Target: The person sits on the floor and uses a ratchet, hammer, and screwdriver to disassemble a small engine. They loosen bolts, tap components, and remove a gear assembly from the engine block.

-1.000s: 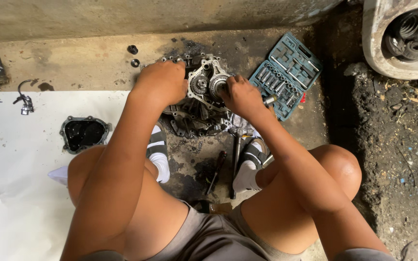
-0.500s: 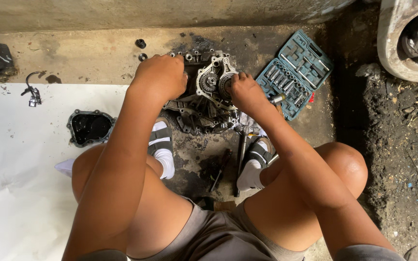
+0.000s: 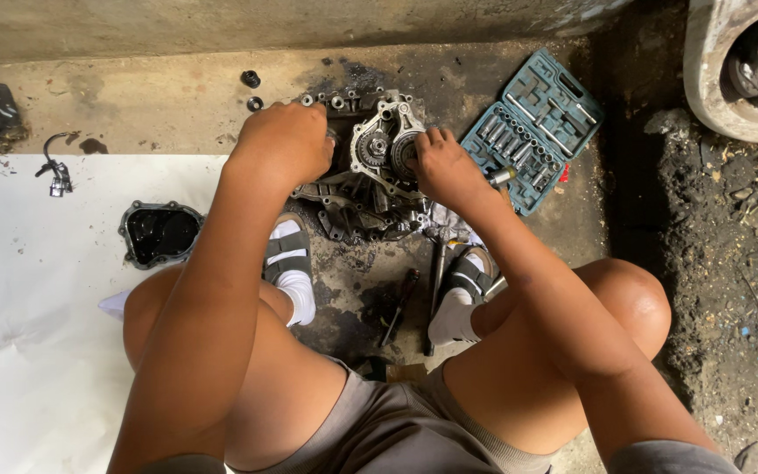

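Observation:
An oily grey metal gearbox housing (image 3: pixel 370 189) lies on the concrete floor between my feet. My left hand (image 3: pixel 284 140) rests fisted on its left upper side, gripping the casing edge. The fingers of my right hand (image 3: pixel 442 167) close on a round gear part (image 3: pixel 401 151) at the housing's right side. What the fingertips pinch is hidden by the hands.
An open teal socket set case (image 3: pixel 532 130) lies right of the housing. A black oily cover (image 3: pixel 160 233) sits on a white sheet (image 3: pixel 28 290) at left. Long tools (image 3: pixel 401 303) lie between my sandalled feet. Two small black rings (image 3: pixel 251 79) lie beyond. Dirt and a tub (image 3: pixel 721 96) are at right.
The view has shifted slightly; both hands stay on the housing, the right hand settling lower on the round gear part.

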